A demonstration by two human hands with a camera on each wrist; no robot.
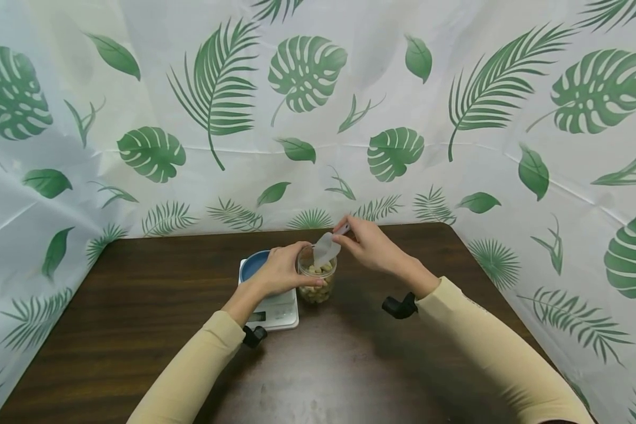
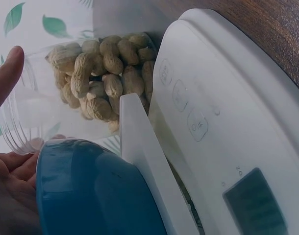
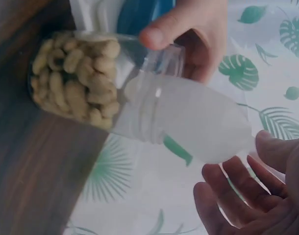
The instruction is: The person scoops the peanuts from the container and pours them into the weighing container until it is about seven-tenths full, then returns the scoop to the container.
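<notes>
A clear jar point(image 1: 316, 288) about two-thirds full of peanuts point(image 2: 103, 73) stands on the table. My left hand point(image 1: 283, 270) grips it near the rim, thumb on the near side and fingers behind. In my right hand point(image 1: 371, 244) is a translucent white scoop point(image 3: 203, 117), pinched by its handle; its blade dips into the jar's mouth, over the peanuts. Left of the jar, partly behind my left hand, sits a blue bowl point(image 2: 90, 191) on a white kitchen scale point(image 1: 278, 315). The bowl's inside is mostly hidden.
The dark wooden table point(image 1: 153, 306) has its back edge just beyond the jar. A white curtain point(image 1: 307, 129) printed with green leaves hangs behind and along both sides. Black wrist mounts point(image 1: 400, 306) sit at the cuffs of both cream sleeves.
</notes>
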